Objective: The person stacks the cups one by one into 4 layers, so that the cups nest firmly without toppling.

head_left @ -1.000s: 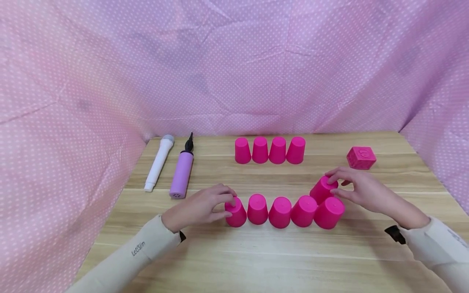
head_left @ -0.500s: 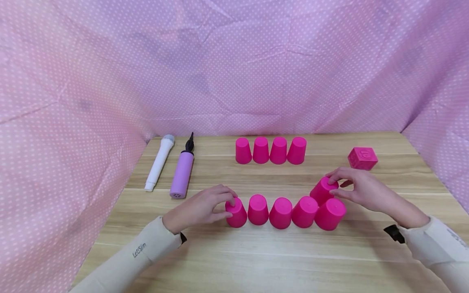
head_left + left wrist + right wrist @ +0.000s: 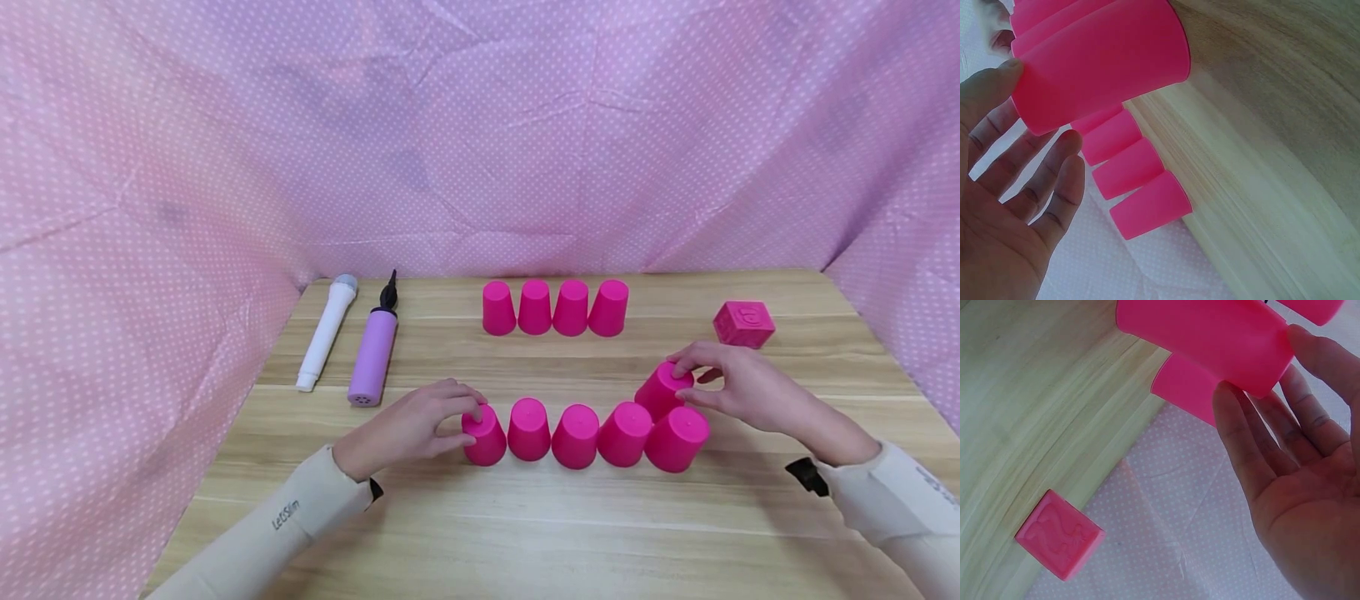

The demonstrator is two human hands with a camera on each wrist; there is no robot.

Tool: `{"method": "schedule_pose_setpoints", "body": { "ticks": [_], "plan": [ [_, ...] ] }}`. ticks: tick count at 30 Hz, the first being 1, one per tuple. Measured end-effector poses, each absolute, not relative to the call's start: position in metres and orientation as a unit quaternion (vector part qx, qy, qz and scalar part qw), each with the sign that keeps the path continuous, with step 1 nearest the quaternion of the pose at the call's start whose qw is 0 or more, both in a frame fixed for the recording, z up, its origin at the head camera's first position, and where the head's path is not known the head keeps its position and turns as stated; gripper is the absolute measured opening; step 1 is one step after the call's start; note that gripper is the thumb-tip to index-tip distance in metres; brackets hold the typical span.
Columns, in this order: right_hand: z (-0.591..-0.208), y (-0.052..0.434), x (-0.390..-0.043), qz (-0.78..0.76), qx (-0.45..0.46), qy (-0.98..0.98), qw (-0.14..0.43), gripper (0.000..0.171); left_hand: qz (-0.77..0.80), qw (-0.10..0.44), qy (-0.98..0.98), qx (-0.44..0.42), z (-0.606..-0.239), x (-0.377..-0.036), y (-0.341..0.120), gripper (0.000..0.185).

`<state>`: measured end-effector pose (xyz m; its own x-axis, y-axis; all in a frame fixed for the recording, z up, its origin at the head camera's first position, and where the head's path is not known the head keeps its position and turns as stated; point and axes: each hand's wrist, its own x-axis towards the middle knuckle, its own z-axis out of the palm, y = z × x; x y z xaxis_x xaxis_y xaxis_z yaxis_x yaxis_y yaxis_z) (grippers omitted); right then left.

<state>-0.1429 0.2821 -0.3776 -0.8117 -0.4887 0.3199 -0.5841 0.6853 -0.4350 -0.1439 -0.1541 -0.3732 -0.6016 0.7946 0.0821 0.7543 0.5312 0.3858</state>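
Note:
Pink cups stand upside down on a wooden table. My left hand (image 3: 412, 425) holds the leftmost cup (image 3: 487, 446) of the front row by its narrow top, thumb on the near side. In the left wrist view the thumb presses that cup (image 3: 1104, 69) at its closed end, fingers on the far side. My right hand (image 3: 746, 392) grips another cup (image 3: 658, 396) near its top; it stands just behind the right end of the front row, overlapping the rightmost cup (image 3: 677, 442). In the right wrist view, thumb and fingers lie around the gripped cup's (image 3: 1210, 340) narrow end.
Several more pink cups (image 3: 572, 310) form a row at the back. A pink cube (image 3: 742, 325) with raised figures sits at the back right. On the left lie a white microphone (image 3: 326, 337) and a purple hand pump (image 3: 372, 358). A pink dotted cloth (image 3: 480, 150) hangs behind the table.
Both hands keep their hold on the same cups. Only a very slight shift of the whole head view shows.

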Motion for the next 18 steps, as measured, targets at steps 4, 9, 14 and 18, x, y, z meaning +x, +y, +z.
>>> {"method": "schedule_pose_setpoints", "body": {
  "ticks": [4, 9, 14, 18],
  "plan": [
    [-0.3771, 0.282, -0.143, 0.263, 0.294, -0.915, 0.086, 0.036, 0.196, 0.054, 0.875, 0.439, -0.3732, -0.1436, -0.154, 0.024],
    [-0.3769, 0.2818, -0.1436, 0.265, 0.297, -0.913, 0.084, 0.036, 0.197, 0.05, 0.874, 0.441, -0.375, -0.1437, -0.1546, 0.022],
    [-0.3776, 0.2813, -0.1444, 0.262, 0.296, -0.915, 0.085, 0.036, 0.192, 0.049, 0.876, 0.441, -0.3755, -0.1433, -0.1547, 0.022],
    [-0.3774, 0.2812, -0.1451, 0.255, 0.3, -0.915, 0.09, 0.035, 0.179, 0.052, 0.881, 0.435, -0.3752, -0.1422, -0.1538, 0.026]
  ]
}}
